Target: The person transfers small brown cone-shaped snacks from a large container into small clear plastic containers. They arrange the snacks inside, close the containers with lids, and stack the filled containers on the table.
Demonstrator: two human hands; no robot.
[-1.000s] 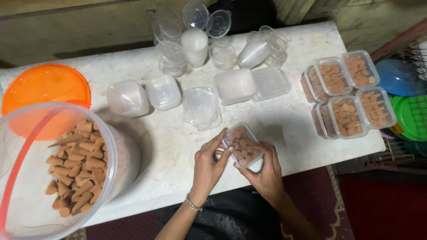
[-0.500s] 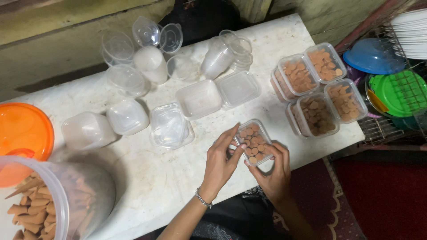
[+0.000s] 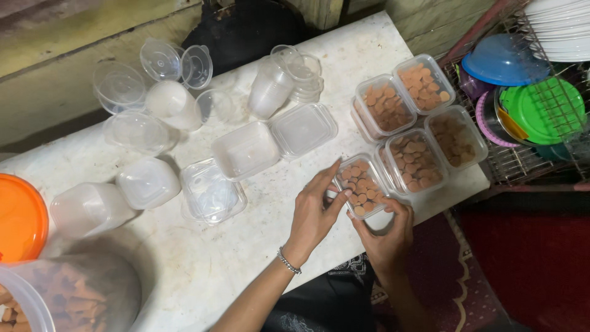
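Both hands are working on one small clear tub of brown biscuits [image 3: 361, 187], which is sitting on the white tabletop [image 3: 233, 258] just beside the block of four filled tubs [image 3: 413, 117], touching or nearly touching the nearest of them. The left hand [image 3: 313, 212] is curling over the tub's near-left side, its fingers part-closed, with one fingertip reaching over the rim onto the biscuits; the right hand [image 3: 386, 230] is cupping the corner farthest from that block, its fingers bent around the wall. Whether a lid is on the tub I cannot tell. To do this step well, as I judge it, the right hand should be keeping the tub flat and steady while the left is pressing the biscuits level, gently, since the thin plastic will flex and the biscuits could crack or tip out over the rim. Nudging the tub square against its filled neighbour would keep the rows neat. Away from the filled block, beyond the left hand, empty clear tubs [image 3: 246, 149] and loose lids [image 3: 303, 128] are lying spread out, and farther off an orange lid [image 3: 18, 218] and a large jar of biscuit sticks [image 3: 55, 301] are sitting.
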